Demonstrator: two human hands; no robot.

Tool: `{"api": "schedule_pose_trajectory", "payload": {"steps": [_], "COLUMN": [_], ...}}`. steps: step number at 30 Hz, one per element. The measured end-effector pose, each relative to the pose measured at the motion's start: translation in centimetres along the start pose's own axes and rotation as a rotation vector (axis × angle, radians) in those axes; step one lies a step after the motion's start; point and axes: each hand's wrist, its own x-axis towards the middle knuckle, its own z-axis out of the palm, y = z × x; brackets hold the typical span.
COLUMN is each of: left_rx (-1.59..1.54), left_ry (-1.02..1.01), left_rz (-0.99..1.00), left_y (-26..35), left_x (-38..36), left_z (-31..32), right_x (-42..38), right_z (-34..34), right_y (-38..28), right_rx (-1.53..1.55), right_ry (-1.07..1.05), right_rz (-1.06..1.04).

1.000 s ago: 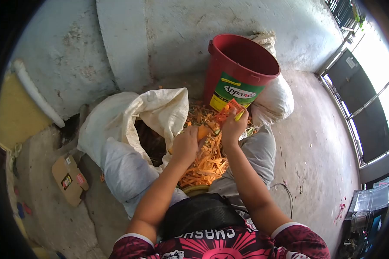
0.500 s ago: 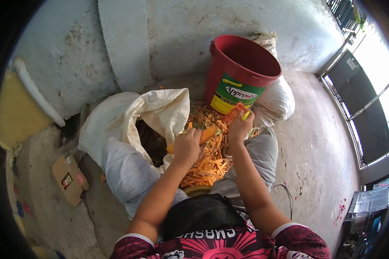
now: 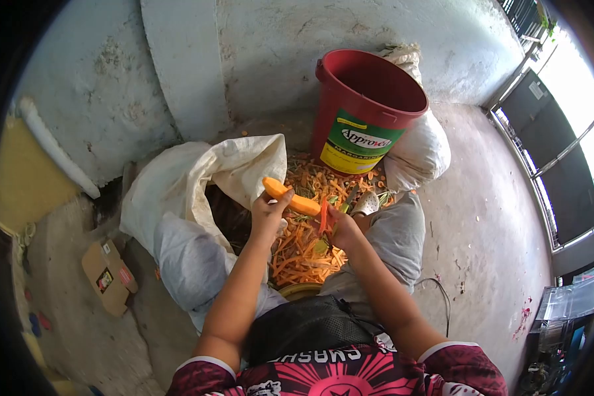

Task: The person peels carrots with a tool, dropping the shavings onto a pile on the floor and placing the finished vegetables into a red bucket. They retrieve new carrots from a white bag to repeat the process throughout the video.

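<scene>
My left hand (image 3: pixel 269 212) is wrapped round an orange carrot (image 3: pixel 301 203), which points up and to the left. At the carrot's lower right end, my right hand (image 3: pixel 343 226) grips a peeler (image 3: pixel 323 215) with an orange-red body, its edge against the carrot. Below both hands lies a heap of orange peelings (image 3: pixel 303 257), some greenish bits among them. Beside my left hand, a white sack (image 3: pixel 168 181) stands open, its inside dark.
A red bucket (image 3: pixel 330 125) with a green and yellow label stands ahead, a filled white sack (image 3: pixel 429 155) behind it. Cut cardboard (image 3: pixel 115 290) lies on the floor at left. A yellow rim (image 3: pixel 300 288) shows near my lap. A dark cable curves at right.
The carrot has swung to point up-left, its far end now beyond my left hand. My right hand has moved down and left, bringing the peeler onto the carrot.
</scene>
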Motion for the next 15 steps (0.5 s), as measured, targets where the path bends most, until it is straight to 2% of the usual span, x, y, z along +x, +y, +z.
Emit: {"api": "schedule_pose_trajectory", "payload": {"steps": [3, 9, 11, 15], "left_rx": [0.037, 0.096, 0.110, 0.177], "left_ry": [-0.064, -0.359, -0.446, -0.638], "left_rz": [-0.041, -0.274, -0.228, -0.195], "left_y": [0.3, 1.0, 1.5, 2.5], "left_x": [0.2, 1.2, 1.1, 1.3], "left_z": [-1.0, -3.1, -3.7, -4.9], "right_x": [-0.7, -1.2, -1.8, -1.6], "right_z": [0.9, 1.0, 1.5, 1.2], "right_y": [-0.3, -1.7, -2.0, -2.0], "right_rx": [0.034, -0.006, -0.022, 0.007], "right_ry": [-0.035, -0.023, 0.007, -0.074], "right_rz": [-0.013, -0.103, -0.127, -0.122]}}
